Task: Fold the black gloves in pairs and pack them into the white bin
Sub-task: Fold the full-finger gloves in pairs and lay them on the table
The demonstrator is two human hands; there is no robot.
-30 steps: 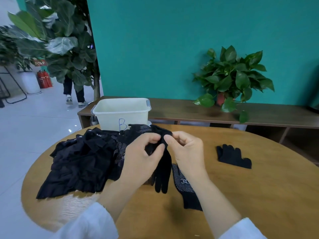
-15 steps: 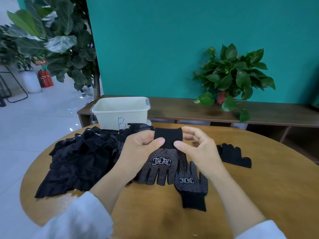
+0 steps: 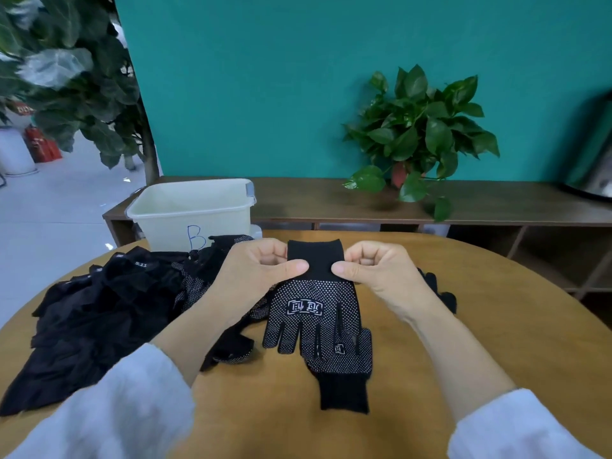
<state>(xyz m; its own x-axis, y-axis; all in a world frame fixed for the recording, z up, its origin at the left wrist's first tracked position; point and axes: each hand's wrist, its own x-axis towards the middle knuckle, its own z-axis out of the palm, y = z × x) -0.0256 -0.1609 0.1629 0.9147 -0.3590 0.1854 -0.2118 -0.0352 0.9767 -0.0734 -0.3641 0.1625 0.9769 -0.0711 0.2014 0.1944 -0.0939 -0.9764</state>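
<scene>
glove [image 3: 313, 313] between both hands (pinched)

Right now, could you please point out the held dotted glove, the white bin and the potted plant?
held dotted glove [image 3: 313, 309]: head view, on its printed palm.
white bin [image 3: 172, 226]: head view, on its front wall.
potted plant [image 3: 420, 127]: head view, on its leaves.

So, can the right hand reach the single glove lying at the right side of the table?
Probably yes. That glove lies just behind the right hand with nothing between them, but the hand is busy pinching the cuff of the dotted glove and must release it first.
</scene>
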